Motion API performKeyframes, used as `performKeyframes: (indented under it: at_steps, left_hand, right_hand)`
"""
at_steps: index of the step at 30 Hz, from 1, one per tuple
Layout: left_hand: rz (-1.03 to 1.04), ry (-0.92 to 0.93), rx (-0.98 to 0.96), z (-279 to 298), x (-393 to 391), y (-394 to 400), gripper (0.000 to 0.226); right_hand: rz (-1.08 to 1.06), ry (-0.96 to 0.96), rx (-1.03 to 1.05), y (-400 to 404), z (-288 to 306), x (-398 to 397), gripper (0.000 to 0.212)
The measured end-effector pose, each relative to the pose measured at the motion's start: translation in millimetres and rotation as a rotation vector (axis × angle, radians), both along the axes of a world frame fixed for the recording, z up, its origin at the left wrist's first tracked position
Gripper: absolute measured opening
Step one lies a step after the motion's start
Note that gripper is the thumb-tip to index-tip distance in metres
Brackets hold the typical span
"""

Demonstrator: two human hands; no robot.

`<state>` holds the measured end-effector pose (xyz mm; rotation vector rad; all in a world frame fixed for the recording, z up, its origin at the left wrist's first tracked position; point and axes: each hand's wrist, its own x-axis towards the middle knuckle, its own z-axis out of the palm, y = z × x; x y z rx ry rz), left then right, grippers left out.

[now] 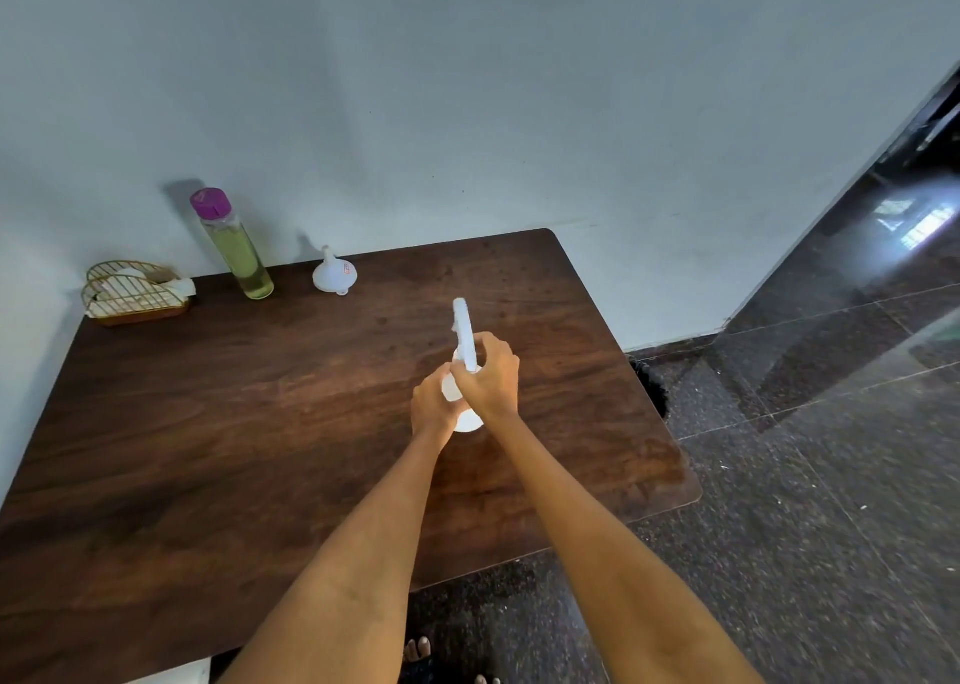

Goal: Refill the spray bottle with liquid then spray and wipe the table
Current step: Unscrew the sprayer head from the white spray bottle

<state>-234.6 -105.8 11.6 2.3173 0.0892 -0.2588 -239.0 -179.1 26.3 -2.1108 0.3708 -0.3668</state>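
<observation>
Both hands grip the white spray bottle (466,420) on the worktop (260,423): left hand (435,407) around its body, right hand (491,376) on its neck; refill bottle (234,246) at ten o'clock.

bare forearms, no sleeves, bare toes

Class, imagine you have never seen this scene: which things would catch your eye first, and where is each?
First, the two bare hands at the middle of the dark wooden table: the left hand and right hand both grip a white plastic spray bottle. Next, at the far left edge by the wall, stands a tall clear bottle of yellow-green liquid with a purple cap, beside a small white funnel set mouth-down.
</observation>
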Motion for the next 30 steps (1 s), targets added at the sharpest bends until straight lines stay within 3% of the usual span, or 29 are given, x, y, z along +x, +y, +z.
performKeyframes:
  at_steps: [2, 7, 12, 19, 24, 30]
  left_hand:
    - [-0.008, 0.0, 0.021, -0.2, 0.4, -0.9, 0.034]
    - [0.006, -0.001, 0.073, -0.7, 0.8, -1.3, 0.035]
    - [0.007, 0.001, 0.063, -1.7, 0.1, -1.9, 0.039]
    - [0.01, 0.032, -0.015, -9.6, 0.5, -1.4, 0.049]
    - [0.014, 0.043, 0.015, -11.9, 2.0, -1.5, 0.057]
    - [0.01, 0.066, -0.016, -13.8, 3.0, 0.4, 0.064]
  right_hand:
    - [0.062, -0.01, -0.071, -3.7, 0.8, -1.5, 0.032]
    - [-0.01, 0.039, -0.219, 1.8, -4.2, -2.8, 0.057]
    - [-0.005, 0.086, -0.11, 0.6, -1.4, 0.4, 0.046]
    - [0.133, 0.137, -0.062, -11.9, -0.6, 0.6, 0.049]
    - [0.027, 0.158, -0.047, -6.9, 0.0, 2.6, 0.045]
    - [0.038, -0.044, 0.109, -25.8, 28.9, 12.7, 0.033]
